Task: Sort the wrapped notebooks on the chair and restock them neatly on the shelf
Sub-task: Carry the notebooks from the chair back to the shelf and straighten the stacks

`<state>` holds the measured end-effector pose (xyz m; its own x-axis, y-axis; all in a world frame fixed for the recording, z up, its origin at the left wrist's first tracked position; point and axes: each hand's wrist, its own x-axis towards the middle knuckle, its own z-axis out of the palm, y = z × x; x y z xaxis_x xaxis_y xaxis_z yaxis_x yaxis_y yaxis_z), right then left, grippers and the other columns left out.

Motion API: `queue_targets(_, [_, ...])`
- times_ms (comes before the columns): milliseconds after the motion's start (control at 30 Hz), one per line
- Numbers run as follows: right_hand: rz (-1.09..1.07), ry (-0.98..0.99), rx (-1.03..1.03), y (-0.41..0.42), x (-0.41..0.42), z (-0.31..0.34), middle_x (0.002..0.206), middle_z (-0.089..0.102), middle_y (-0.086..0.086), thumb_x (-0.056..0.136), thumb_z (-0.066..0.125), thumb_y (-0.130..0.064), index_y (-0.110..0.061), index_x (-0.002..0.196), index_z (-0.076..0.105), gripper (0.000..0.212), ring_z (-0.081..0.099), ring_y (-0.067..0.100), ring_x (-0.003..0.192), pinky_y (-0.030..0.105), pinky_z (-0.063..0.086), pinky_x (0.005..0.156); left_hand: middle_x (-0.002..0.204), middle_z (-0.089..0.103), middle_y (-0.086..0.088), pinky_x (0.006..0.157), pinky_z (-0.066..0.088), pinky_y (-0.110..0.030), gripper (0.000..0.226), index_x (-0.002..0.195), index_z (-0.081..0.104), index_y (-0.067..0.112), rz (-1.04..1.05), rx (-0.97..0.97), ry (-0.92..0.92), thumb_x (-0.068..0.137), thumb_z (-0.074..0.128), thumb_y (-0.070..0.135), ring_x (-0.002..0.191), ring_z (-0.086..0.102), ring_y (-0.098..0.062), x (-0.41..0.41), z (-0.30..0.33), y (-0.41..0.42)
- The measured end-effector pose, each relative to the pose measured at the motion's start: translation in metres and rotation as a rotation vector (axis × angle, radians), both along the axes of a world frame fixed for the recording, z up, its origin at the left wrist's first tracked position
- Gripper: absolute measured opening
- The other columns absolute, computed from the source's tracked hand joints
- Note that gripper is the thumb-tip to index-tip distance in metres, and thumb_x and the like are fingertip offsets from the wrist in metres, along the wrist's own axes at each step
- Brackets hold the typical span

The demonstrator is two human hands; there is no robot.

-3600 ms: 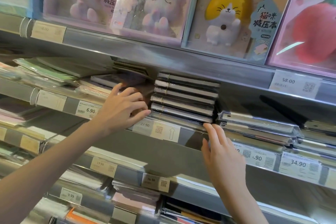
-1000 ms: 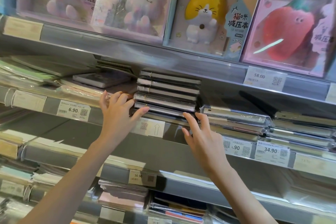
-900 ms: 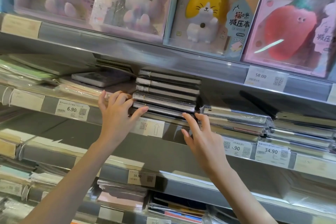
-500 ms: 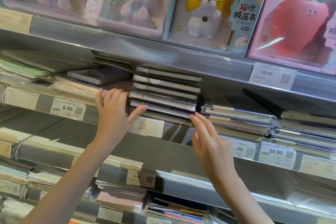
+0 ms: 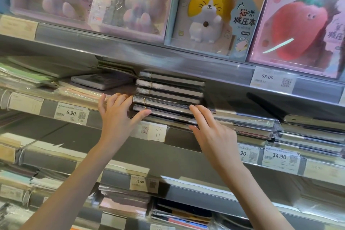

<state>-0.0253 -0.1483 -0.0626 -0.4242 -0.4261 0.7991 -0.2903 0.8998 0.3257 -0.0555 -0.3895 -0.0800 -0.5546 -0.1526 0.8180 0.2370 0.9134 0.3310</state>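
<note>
Since half a second ago, not much has been shifted: the right hand point(image 5: 214, 134) has been brought a bit higher against the stack, and the left hand point(image 5: 117, 115) has pretty much been kept where it was. The stack of dark, plastic-wrapped notebooks point(image 5: 168, 97) is seen lying flat on the grey metal shelf point(image 5: 186, 140), five high as far as can be made out through the glare. Both hands are spread, nothing pinched: left fingers are laid at the stack's left end, thumb under its front edge; right fingertips are pressed to its lower right corner. A white arrow label point(image 5: 157, 133) is stuck just below.
</note>
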Motion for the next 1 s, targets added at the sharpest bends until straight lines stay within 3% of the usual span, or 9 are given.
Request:
queue_targets(167, [0.003,-0.04,-0.049,0.001,0.002,0.001,0.116,0.062,-0.002,0.091,0.042,-0.037,-0.012,0.123,0.056,0.043,0.041,0.011,0.036,0.016,0.021,0.033,0.107,0.066,-0.01,0.108,0.012,-0.048,0.062,0.102,0.069,0.005,-0.009,0.04,0.023,0.074,0.054,0.058,0.115,0.05,-0.031,0.004,0.0,0.003])
queue_targets(367, [0.034,-0.107,-0.1,0.0,0.008,0.004,0.117,0.062,-0.001,0.09,0.04,-0.039,-0.011,0.119,0.059,0.045,0.046,0.013,0.038,0.017,0.023,0.034,0.101,0.068,-0.009,0.103,0.022,-0.05,0.055,0.096,0.07,0.005,0.007,0.005,0.09,0.074,0.057,0.054,0.107,0.055,-0.03,0.008,0.0,0.003])
queue_targets(500, [0.04,-0.141,-0.134,0.002,0.01,0.015,0.117,0.059,0.003,0.089,0.043,-0.04,-0.009,0.118,0.058,0.044,0.048,0.012,0.04,0.016,0.026,0.03,0.114,0.063,-0.004,0.107,0.01,-0.04,0.081,0.113,0.064,0.01,-0.081,0.129,0.026,0.076,0.032,0.074,0.118,0.045,-0.023,0.013,0.008,0.002])
queue_targets(633, [-0.013,-0.186,-0.225,0.004,0.011,0.025,0.112,0.061,0.007,0.086,0.06,-0.039,-0.006,0.112,0.06,0.042,0.055,0.02,0.043,0.022,0.036,0.034,0.125,0.058,-0.007,0.106,0.012,-0.038,0.069,0.126,0.055,0.009,-0.108,0.191,0.034,0.079,0.053,0.06,0.126,0.037,-0.022,0.016,0.022,0.008])
queue_targets(700, [-0.057,-0.233,-0.212,0.0,0.012,0.028,0.114,0.061,0.006,0.085,0.06,-0.042,-0.008,0.117,0.058,0.047,0.059,0.024,0.049,0.02,0.032,0.039,0.126,0.056,-0.012,0.106,0.013,-0.04,0.064,0.127,0.054,0.007,-0.097,0.199,0.035,0.078,0.057,0.048,0.127,0.037,-0.026,0.017,0.024,0.011])
queue_targets(800, [-0.091,-0.265,-0.203,-0.004,0.015,0.036,0.124,0.055,0.001,0.088,0.051,-0.049,-0.012,0.129,0.049,0.055,0.062,0.024,0.063,0.022,0.025,0.042,0.124,0.055,-0.019,0.106,0.014,-0.043,0.065,0.126,0.056,0.006,-0.08,0.218,0.021,0.075,0.062,0.047,0.126,0.038,-0.029,0.015,0.023,0.013])
queue_targets(1000, [-0.113,-0.342,-0.165,-0.005,0.015,0.041,0.139,0.041,-0.007,0.091,0.039,-0.056,-0.021,0.142,0.027,0.063,0.063,0.017,0.089,0.024,0.04,0.061,0.127,0.052,-0.015,0.108,0.007,-0.041,0.077,0.129,0.051,0.016,-0.075,0.254,-0.066,0.07,0.047,0.065,0.131,0.032,-0.028,0.006,0.018,0.009])
